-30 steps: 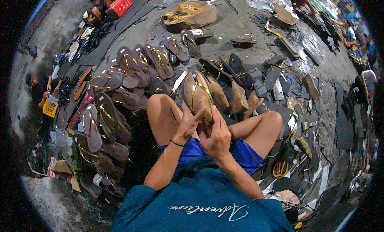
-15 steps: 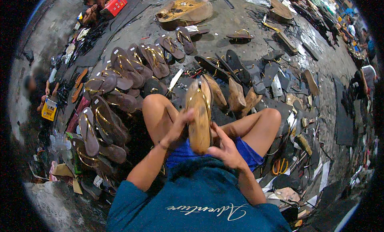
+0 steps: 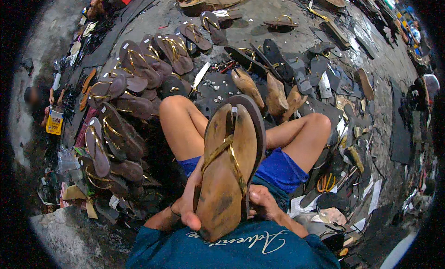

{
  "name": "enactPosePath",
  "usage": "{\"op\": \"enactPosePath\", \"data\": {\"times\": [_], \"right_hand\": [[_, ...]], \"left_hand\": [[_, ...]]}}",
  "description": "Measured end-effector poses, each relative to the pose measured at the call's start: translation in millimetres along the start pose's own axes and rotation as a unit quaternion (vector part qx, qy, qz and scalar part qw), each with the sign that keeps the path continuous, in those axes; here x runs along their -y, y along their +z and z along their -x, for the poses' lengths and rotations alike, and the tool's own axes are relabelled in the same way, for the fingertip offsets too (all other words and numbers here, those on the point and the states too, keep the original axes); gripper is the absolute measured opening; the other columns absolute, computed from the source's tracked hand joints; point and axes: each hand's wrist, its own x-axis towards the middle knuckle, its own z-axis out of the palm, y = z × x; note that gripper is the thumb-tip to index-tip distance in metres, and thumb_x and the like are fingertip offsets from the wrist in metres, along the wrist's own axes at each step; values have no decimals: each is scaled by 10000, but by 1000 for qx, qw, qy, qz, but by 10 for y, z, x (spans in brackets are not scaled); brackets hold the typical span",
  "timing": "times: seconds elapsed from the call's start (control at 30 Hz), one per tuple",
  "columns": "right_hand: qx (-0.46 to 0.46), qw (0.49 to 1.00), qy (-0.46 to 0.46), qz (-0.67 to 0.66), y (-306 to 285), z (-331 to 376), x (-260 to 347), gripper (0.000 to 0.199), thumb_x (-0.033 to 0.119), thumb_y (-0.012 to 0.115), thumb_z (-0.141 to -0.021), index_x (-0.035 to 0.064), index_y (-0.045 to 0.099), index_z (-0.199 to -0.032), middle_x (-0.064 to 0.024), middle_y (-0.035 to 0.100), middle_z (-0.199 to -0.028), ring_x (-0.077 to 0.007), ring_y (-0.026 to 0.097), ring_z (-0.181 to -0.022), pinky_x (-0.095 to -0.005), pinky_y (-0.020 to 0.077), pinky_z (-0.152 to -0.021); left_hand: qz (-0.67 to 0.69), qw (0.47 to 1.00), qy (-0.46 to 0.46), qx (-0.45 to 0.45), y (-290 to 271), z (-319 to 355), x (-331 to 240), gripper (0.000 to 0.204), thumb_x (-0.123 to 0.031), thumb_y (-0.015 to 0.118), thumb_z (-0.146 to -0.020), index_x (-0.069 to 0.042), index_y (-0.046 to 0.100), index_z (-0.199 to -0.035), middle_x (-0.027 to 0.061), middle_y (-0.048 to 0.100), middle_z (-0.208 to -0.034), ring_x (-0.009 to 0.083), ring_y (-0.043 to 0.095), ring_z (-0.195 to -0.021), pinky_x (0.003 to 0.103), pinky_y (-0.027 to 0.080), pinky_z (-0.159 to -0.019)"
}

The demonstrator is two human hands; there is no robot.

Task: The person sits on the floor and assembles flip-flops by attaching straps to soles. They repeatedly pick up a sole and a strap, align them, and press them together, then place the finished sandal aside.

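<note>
Close in front of my chest is a wooden shoe last [image 3: 222, 192], tilted up, seated on a dark brown flip-flop [image 3: 259, 134] whose gold straps cross over the wood. My left hand [image 3: 186, 206] grips the left side of the last near its heel, thumb on the wood. On the other side, my right hand [image 3: 263, 199] is closed at the edge of the sole by the heel; part of its fingers is hidden behind it. Beyond my knees lie more wooden lasts [image 3: 276, 98] and several black flip-flops [image 3: 278, 60].
A heap of brown flip-flops [image 3: 139, 65] with gold straps spreads at my left. At the far side stands a round wooden block [image 3: 211, 1]. Orange-handled scissors [image 3: 327, 183] lie among scraps on my right. Another person [image 3: 36, 102] sits at the far left by a yellow container [image 3: 54, 122].
The last with the flip-flop has come up and closer to me, tilting so its strapped top and sole edge show. Both hands have moved with it, toward my chest.
</note>
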Motion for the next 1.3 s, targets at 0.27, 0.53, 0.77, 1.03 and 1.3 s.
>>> {"op": "enactPosePath", "data": {"times": [0.27, 0.53, 0.77, 1.03, 1.3], "right_hand": [[-5, 989, -133, 68, -46, -151, 26, 673, 450, 636, -799, 33, 337, -1235, -95, 410, -1122, -223, 378, -996, -356, 316, -844], [-124, 965, -225, -52, -137, -179, 175, 1069, 424, 674, -599, -35, 215, -1449, -223, 422, -1379, -345, 471, -1221, -456, 401, -1023], [-134, 952, -190, -200, 125, 372, 147, 947, 265, 635, -690, -34, 172, -1460, -303, 376, -1411, -423, 455, -1260, -552, 381, -1053], [-208, 960, -101, -157, 239, 474, 189, 972, 325, 672, -578, -46, 281, -1387, -256, 488, -1270, -379, 522, -1116, -500, 425, -985], [-115, 978, -172, 23, 41, 554, 177, 869, 217, 687, -689, 41, 281, -1437, -199, 383, -1428, -330, 433, -1284, -479, 345, -1086]], "left_hand": [[-280, 957, 73, 8, 260, -219, 22, 1394, -423, 919, -506, 57, 29, -1466, 228, 295, -1459, 309, 337, -1345, 424, 272, -1106], [-701, 712, 36, -9, -45, -624, -190, 368, -321, 564, -948, 7, 610, -1109, 174, 629, -976, 366, 586, -918, 403, 462, -808], [-319, 927, -198, -3, 157, -92, 237, 314, -257, 441, -1017, -7, 491, -834, 96, 478, -724, 151, 454, -673, 319, 413, -639], [-208, 944, -230, -115, 319, 308, 265, 301, -210, 432, -1018, -76, 443, -749, -62, 332, -725, 46, 295, -670, 229, 281, -568], [-136, 947, -291, -10, 13, 178, 377, 362, -423, 508, -953, -68, 539, -1011, 11, 491, -998, 117, 455, -896, 243, 362, -810]]}}
